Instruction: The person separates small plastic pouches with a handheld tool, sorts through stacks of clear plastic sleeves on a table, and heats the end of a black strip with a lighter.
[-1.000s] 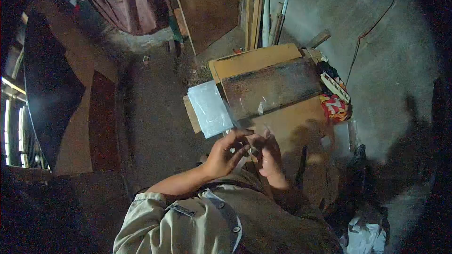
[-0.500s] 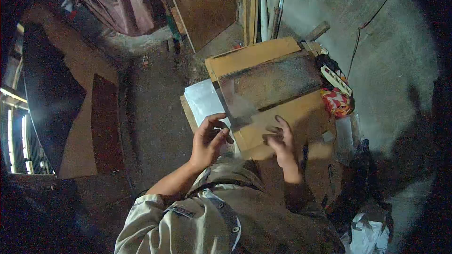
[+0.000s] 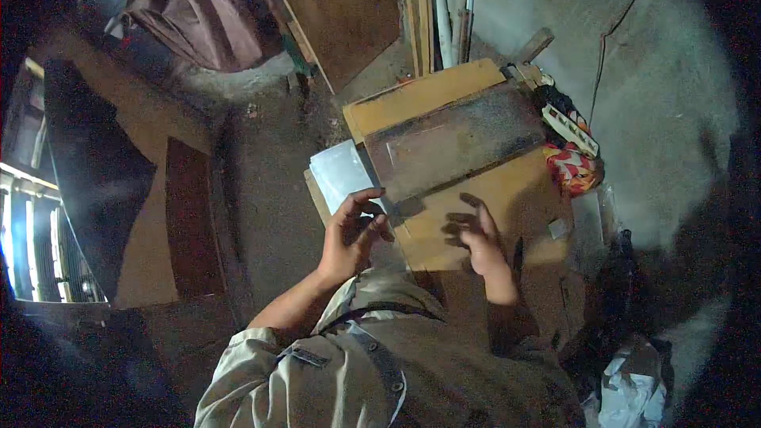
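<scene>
My left hand (image 3: 347, 234) hovers at the near edge of a stack of clear plastic sheets (image 3: 342, 174). Its fingers are curled, with a gap between thumb and forefinger and nothing visible in them. To the right, my right hand (image 3: 480, 242) hangs over the tan board (image 3: 507, 190), fingers bent and spread, holding nothing. Beyond both hands a dark, worn board (image 3: 468, 139) lies across the tan one. A faint glare line on its left part looks like a thin clear film lying there, though its outline is hard to make out.
A pale slotted strip (image 3: 571, 131) and a red-and-yellow patterned cloth (image 3: 574, 170) lie at the boards' right edge. Wooden poles (image 3: 420, 16) and a brown panel (image 3: 341, 12) lean at the back. White plastic bags (image 3: 630, 392) sit at lower right, near the wall.
A blurred translucent sheet seen between my hands and the dark board now shows only as a faint glare on that board. My hands have barely moved; the view has shifted slightly.
</scene>
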### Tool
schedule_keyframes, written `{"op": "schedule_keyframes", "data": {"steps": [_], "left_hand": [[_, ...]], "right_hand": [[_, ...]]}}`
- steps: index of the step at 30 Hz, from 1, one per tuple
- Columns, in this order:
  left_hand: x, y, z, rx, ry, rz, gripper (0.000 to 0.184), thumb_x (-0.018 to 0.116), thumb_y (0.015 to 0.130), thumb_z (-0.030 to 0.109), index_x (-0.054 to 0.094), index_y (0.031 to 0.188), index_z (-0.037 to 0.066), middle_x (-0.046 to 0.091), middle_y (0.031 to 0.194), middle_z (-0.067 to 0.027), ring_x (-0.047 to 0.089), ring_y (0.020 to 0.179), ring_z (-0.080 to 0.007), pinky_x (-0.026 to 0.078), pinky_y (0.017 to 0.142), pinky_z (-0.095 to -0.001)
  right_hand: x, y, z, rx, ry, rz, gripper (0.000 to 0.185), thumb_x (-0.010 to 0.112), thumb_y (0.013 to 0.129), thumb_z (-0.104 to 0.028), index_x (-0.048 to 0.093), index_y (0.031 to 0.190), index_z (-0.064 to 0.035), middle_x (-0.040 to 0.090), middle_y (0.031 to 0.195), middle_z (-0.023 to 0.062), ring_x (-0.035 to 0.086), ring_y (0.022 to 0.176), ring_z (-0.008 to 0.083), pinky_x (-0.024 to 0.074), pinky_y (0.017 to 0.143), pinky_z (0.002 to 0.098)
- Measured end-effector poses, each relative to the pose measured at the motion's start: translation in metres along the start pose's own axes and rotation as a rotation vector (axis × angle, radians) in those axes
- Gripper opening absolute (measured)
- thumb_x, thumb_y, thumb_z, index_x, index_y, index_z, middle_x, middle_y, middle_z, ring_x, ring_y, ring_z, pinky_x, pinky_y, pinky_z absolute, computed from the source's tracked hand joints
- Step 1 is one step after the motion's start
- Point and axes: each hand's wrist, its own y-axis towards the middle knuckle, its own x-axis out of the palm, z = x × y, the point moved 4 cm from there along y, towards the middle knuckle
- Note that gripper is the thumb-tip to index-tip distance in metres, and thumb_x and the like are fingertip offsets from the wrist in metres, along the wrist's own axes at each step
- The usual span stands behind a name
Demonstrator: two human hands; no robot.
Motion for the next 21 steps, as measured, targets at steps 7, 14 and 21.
{"op": "schedule_keyframes", "data": {"steps": [7, 14, 21], "left_hand": [[-0.001, 0.011, 0.007, 0.021, 0.066, -0.009, 0.037, 0.048, 0.085, -0.007, 0.042, 0.122, 0.001, 0.049, 0.089, -0.0055, 0.053, 0.076, -0.0123, 0.048, 0.071, -0.0286], [-0.001, 0.016, 0.005, 0.074, 0.106, -0.073, 0.041, 0.049, 0.083, -0.007, 0.041, 0.122, -0.001, 0.05, 0.09, -0.0065, 0.055, 0.076, -0.0127, 0.048, 0.07, -0.0275], [-0.029, 0.064, 0.018, 0.192, 0.185, 0.028, 0.041, 0.046, 0.081, -0.009, 0.044, 0.121, 0.0, 0.055, 0.096, -0.0124, 0.061, 0.066, -0.0189, 0.044, 0.056, -0.0239]], "right_hand": [[-0.032, 0.011, 0.011, 0.04, 0.089, 0.031, 0.057, 0.058, 0.072, -0.002, 0.042, 0.127, -0.01, 0.059, 0.094, 0.0141, 0.062, 0.079, 0.0211, 0.0528, 0.065, 0.0332], [-0.018, 0.003, 0.012, 0.153, 0.111, -0.248, 0.067, 0.062, 0.073, -0.005, 0.033, 0.133, -0.0108, 0.06, 0.097, 0.0139, 0.062, 0.082, 0.0211, 0.0527, 0.068, 0.0335], [-0.044, 0.048, -0.016, -0.055, 0.011, -0.089, 0.064, 0.063, 0.074, -0.001, 0.036, 0.132, -0.0077, 0.059, 0.09, 0.0083, 0.058, 0.076, 0.0178, 0.0498, 0.065, 0.0308]]}}
